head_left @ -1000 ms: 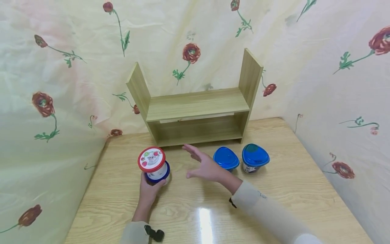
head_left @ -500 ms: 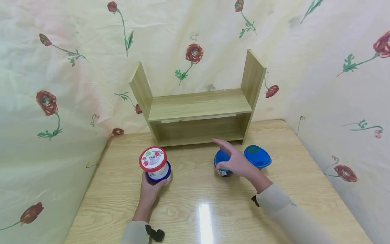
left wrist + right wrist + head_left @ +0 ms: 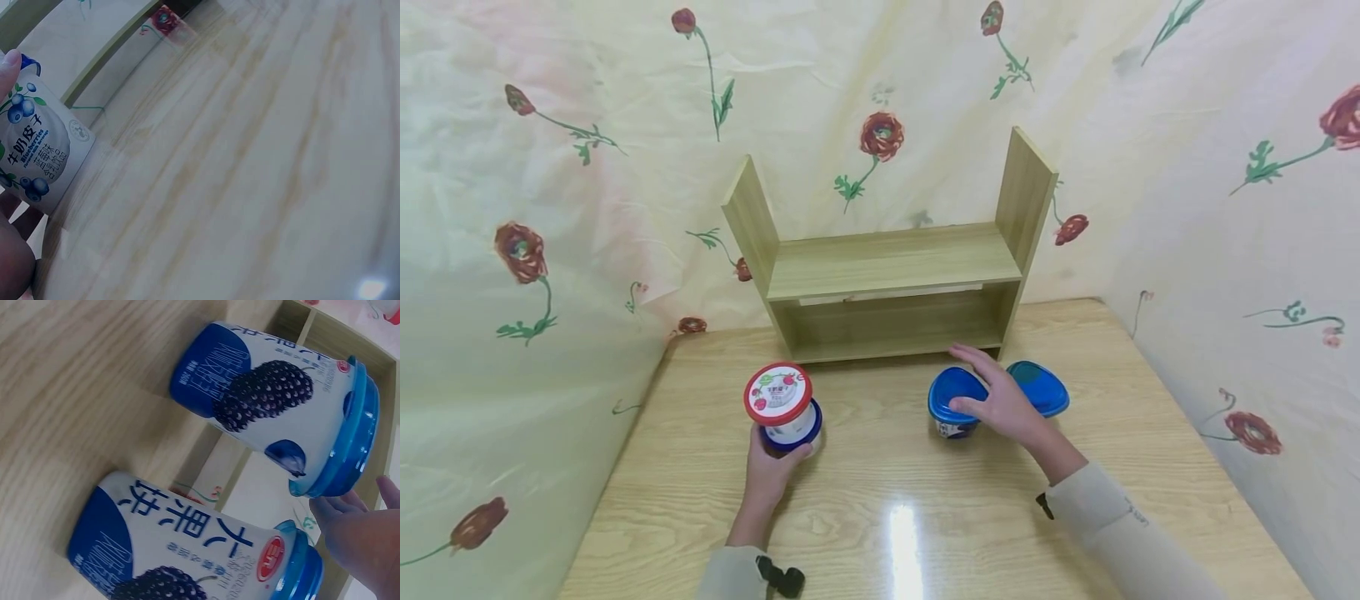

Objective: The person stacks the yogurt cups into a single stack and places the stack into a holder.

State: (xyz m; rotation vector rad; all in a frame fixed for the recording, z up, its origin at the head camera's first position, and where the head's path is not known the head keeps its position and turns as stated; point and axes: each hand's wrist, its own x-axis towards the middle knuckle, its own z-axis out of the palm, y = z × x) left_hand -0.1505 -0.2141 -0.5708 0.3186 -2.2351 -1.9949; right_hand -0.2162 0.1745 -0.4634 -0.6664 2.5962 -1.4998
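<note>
On the left of the head view, my left hand grips the lower of two stacked yogurt cups, with its thumb and fingers round the wall. That lower cup has a dark blue rim, and its blueberry label faces the left wrist view. A red-lidded yogurt cup sits on top of it. My right hand is spread over a blue-lidded yogurt cup, fingers close to the lid and not curled round it. A second blue-lidded cup stands just to the right, partly covered by that hand.
A two-level wooden shelf with tall side panels stands behind the cups against a flowered cloth wall. The wooden table carries everything, and a bright light reflection lies near its front.
My right hand has moved right from the middle of the table to the left blue-lidded cup. The left hand keeps hold of its stacked cup almost unmoved, and the view has shifted slightly.
</note>
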